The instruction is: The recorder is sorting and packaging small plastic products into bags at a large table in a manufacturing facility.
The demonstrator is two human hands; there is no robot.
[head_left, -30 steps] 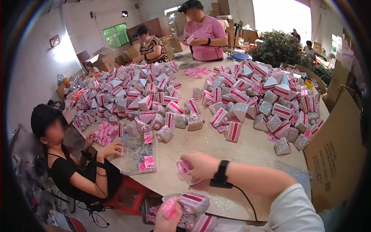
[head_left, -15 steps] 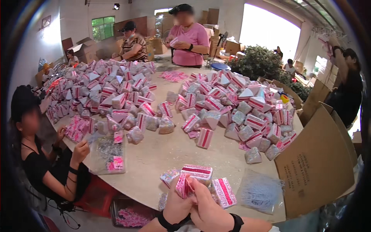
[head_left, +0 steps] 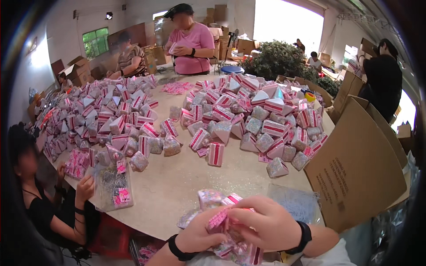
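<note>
My left hand (head_left: 202,232) is closed on a small stack of pink printed tags (head_left: 216,220) near the table's front edge. From the right, my right hand (head_left: 266,221) curls over, its fingers bent beside the tags. Just below both hands is a glittery cake-slice ornament (head_left: 255,256), white and pink with a red stripe. My right fingers seem to grip it, though the contact is partly hidden. Beyond my hands lie more cake-slice ornaments: one with a speckled side (head_left: 208,198), another with a red stripe (head_left: 232,199).
Large heaps of cake-slice ornaments (head_left: 266,126) cover the far table. A clear bag of pale strings (head_left: 295,204) lies at right, beside an open cardboard box (head_left: 355,177). At left, a co-worker sits by a tray (head_left: 126,201) of tags and strings. Other people stand behind.
My hands have come apart from their pinch around the tags; my right hand now spreads over to the right. An ornament now shows below my hands. The view has shifted right.
</note>
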